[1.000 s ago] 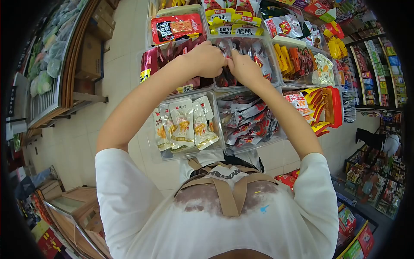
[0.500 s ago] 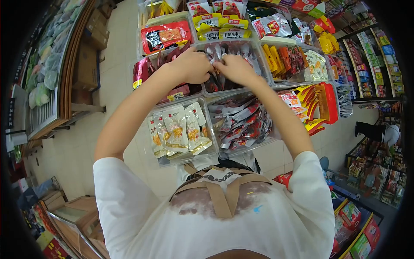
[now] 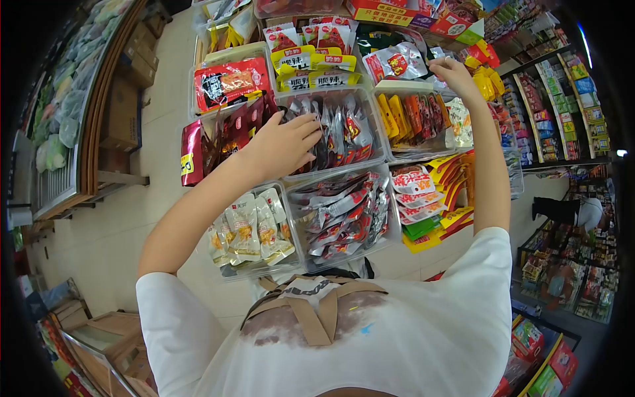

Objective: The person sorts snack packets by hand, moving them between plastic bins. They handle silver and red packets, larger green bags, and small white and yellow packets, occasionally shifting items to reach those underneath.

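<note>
My left hand lies over the left part of a clear plastic bin, its fingers apart and touching dark packets there. Silver and red snack packets stand upright in rows in the same bin, beside those fingers. Farther off to the right, my right hand reaches to the back bins, fingers bent together near the edge of a large silver bag. What its fingertips hold, if anything, I cannot make out.
Nearer bins hold cream-coloured packets and jumbled silver-red packets. Yellow and orange packets fill a bin at right. A red tray-like pack sits at left. Vegetable shelves line the far left; a person is at right.
My hands were together over the middle bin. The right one has gone away to the back right; the left has spread its fingers and stays over the bin. The view has shifted.
</note>
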{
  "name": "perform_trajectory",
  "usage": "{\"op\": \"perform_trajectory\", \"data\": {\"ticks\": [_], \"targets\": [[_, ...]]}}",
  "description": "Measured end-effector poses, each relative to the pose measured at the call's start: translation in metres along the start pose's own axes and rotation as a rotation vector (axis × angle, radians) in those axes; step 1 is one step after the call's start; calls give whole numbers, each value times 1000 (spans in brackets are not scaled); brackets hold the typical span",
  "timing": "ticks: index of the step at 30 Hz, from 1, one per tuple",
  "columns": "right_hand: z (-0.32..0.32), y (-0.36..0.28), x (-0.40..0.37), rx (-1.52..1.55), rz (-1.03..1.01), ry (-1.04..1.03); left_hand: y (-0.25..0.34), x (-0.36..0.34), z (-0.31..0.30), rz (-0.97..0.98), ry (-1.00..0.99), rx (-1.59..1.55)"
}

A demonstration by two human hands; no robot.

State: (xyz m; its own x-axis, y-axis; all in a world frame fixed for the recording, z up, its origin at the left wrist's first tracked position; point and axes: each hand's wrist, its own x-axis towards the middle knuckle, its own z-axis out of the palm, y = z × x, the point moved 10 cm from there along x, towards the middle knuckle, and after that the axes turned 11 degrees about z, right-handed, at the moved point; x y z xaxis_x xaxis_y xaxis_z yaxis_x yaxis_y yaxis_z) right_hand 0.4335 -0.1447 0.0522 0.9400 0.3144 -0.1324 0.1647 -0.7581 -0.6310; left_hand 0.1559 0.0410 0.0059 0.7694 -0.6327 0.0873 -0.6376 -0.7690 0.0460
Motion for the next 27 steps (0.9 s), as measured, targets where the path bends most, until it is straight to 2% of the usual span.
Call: {"op": "perform_trajectory", "data": {"ticks": [1, 2, 3, 5, 6, 7, 9, 11, 13, 15, 17, 18, 20, 21, 23, 24, 26, 27], "targets": [[3, -1, 9, -50, -49, 0, 0, -1, -1, -8, -1, 1], [0, -4, 18, -52, -114, 88, -2, -3, 3, -32, -76, 3], [6, -6, 21, -49, -120, 78, -4, -6, 9, -57, -152, 3], [28, -32, 21, -252, -341, 95, -4, -10, 11, -66, -111, 2], [48, -43, 15, -339, -324, -19, -4, -11, 8, -61, -64, 5], [58, -47, 18, -335, -331, -23, -4, -11, 7, -69, -67, 7], [79, -72, 7, -624, -684, 158, -4, -11, 6, -94, -70, -17], [84, -63, 24, -708, -628, 144, -5, -11, 6, -107, -58, -21], [89, -51, 37, -842, -458, 89, -4, -12, 4, -111, -49, -20], [83, -54, 38, -875, -472, 121, -4, -12, 3, -121, -49, -33], [82, -67, 22, -883, -750, 147, -5, -12, 3, -126, -42, -36], [77, -71, 19, -883, -750, 147, -5, -11, 3, -131, -35, -41], [49, -77, 19, -769, -562, 108, -6, -11, 3, -137, -34, -55], [37, -84, 11, -768, -559, 108, -6, -10, 2, -143, -33, -71], [-4, -104, -14, -514, -587, 172, -4, -8, 0, -134, -21, -78], [-13, -110, -29, -513, -583, 174, -4, -8, -2, -130, -7, -83], [-39, -107, -55, -153, -386, 145, -2, -4, -18, -149, 52, -172], [-40, -110, -73, -151, -385, 147, -1, -2, -28, -171, 110, -264]]}}
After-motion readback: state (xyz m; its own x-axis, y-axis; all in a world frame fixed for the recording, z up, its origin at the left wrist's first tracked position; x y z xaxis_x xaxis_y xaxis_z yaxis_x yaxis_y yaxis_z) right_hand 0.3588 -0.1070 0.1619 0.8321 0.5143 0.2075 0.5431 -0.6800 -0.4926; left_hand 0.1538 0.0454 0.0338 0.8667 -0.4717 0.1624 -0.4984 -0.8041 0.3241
